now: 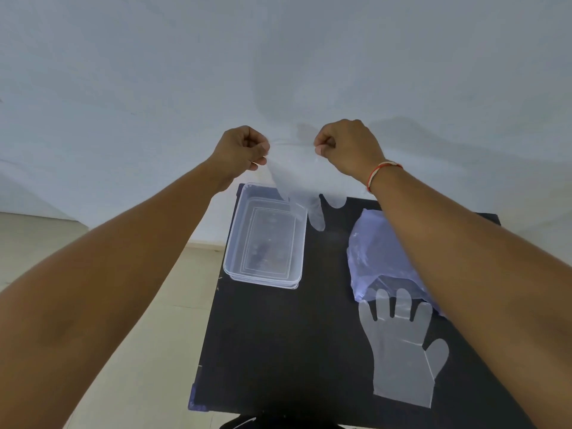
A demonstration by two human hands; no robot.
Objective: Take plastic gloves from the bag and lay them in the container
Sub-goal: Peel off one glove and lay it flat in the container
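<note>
My left hand (243, 150) and my right hand (348, 147) each pinch the cuff of a clear plastic glove (297, 178), held up in the air between them. Its fingers hang down over the far edge of the table, just right of the clear rectangular container (235, 243). The container stands empty on the table's far left. The bluish plastic bag (371, 252) lies at the right, partly hidden by my right forearm. A second clear glove (402, 345) lies flat on the table in front of the bag.
A small black table (272, 351) carries everything; its left edge drops to a beige floor (139, 351). A pale wall (278, 57) rises right behind the table's far edge.
</note>
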